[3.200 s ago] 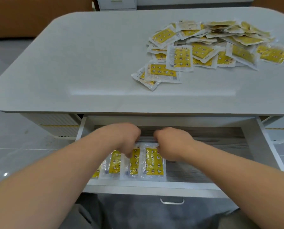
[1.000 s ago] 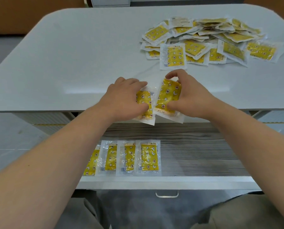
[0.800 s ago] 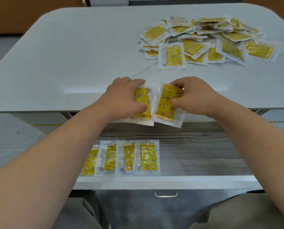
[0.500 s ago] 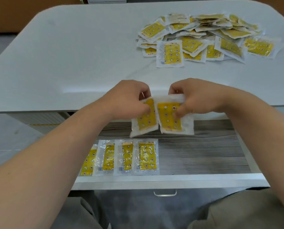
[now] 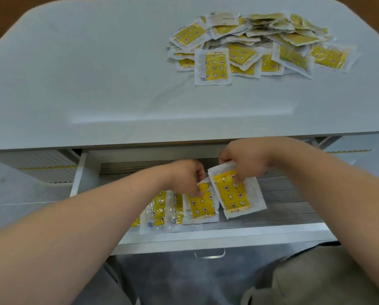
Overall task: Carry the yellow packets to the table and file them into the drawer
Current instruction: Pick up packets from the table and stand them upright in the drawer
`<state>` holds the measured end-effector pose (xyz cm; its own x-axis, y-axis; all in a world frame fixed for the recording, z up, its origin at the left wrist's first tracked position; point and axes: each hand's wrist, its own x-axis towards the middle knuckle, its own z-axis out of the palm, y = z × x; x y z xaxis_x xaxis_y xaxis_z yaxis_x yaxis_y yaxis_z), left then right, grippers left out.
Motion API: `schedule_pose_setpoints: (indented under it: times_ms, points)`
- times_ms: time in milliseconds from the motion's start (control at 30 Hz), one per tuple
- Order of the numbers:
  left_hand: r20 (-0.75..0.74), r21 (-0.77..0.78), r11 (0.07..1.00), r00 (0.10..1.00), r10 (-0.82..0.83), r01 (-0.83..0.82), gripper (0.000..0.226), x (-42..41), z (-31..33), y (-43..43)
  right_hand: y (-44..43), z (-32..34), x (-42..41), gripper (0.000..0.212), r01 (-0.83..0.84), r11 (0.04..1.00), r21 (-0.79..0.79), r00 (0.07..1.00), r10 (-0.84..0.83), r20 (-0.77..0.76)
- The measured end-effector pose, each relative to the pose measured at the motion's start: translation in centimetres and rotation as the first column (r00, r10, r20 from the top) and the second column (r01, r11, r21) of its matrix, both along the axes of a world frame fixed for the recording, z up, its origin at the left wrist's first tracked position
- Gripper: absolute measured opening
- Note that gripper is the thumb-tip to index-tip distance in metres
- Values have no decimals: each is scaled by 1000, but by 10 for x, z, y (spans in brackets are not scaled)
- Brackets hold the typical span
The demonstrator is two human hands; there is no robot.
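Observation:
Both hands are inside the open drawer (image 5: pixel 228 235) under the white table (image 5: pixel 96 84). My left hand (image 5: pixel 187 176) pinches the top of a yellow packet (image 5: pixel 200 204) that hangs over the row of packets (image 5: pixel 160 211) lying at the drawer's left. My right hand (image 5: pixel 242 159) pinches a second yellow packet (image 5: pixel 233 193), tilted, just right of the first. A heap of yellow packets (image 5: pixel 256 45) lies on the table's far right.
The drawer's right half shows bare grey wood-grain floor (image 5: pixel 290 201). A metal handle (image 5: pixel 209 254) sits on the drawer front. My knees are below the drawer. Grey tiled floor lies to the left.
Both hands have gone down from the table edge into the drawer, each carrying its packet. The packets now hang just above the row and the drawer floor.

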<state>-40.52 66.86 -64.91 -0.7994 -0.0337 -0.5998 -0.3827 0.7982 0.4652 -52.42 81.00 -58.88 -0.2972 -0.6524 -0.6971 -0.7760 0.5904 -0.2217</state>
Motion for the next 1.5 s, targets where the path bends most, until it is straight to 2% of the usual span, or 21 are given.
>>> schedule_pose_setpoints:
  times_ms: [267, 433, 600, 800, 900, 1033, 1200, 1267, 1367, 1433, 1500]
  points:
    - [-73, -142, 985, 991, -111, 100, 40, 1, -26, 8, 7, -15, -1, 34, -22, 999, 23, 1000, 21, 17]
    - [-113, -343, 926, 972, -208, 158, 46, 10, -33, 3, 7, -27, 1, 33, 5, 1000, 24, 996, -7, 87]
    - [-68, -312, 944, 989, -135, 107, 58, 17, -40, -3, 1, -47, 9, 27, 34, 999, 33, 990, -38, 135]
    - [-56, -325, 921, 967, -247, 216, 75, 16, -35, -4, -4, -63, 17, 35, -17, 999, 35, 998, 15, 59]
    - [-26, -346, 901, 958, -287, 261, 80, 17, -32, -5, -3, -65, 21, 45, -56, 997, 51, 998, 58, -34]
    - [-8, -316, 912, 960, -280, 263, 79, 16, -28, -8, 3, -75, 27, 75, -113, 991, 77, 968, 127, -216]
    - [3, -313, 915, 963, -268, 256, 78, 15, -23, -6, 1, -70, 30, 98, -88, 991, 98, 958, 111, -263]
    - [14, -336, 903, 960, -279, 267, 72, 14, -14, -5, -2, -58, 33, 92, -66, 989, 135, 965, 97, -242]
    - [53, -381, 879, 956, -289, 287, 55, 12, 11, -1, -6, -28, 33, 57, -96, 980, 175, 976, 127, -176]
    - [107, -385, 871, 952, -287, 306, 47, 10, 34, 1, -4, 3, 25, 43, -107, 987, 119, 986, 121, -118]
    - [135, -309, 907, 957, -255, 286, 40, 7, 63, -1, 3, 35, 11, 27, -5, 1000, 12, 999, 5, 50]
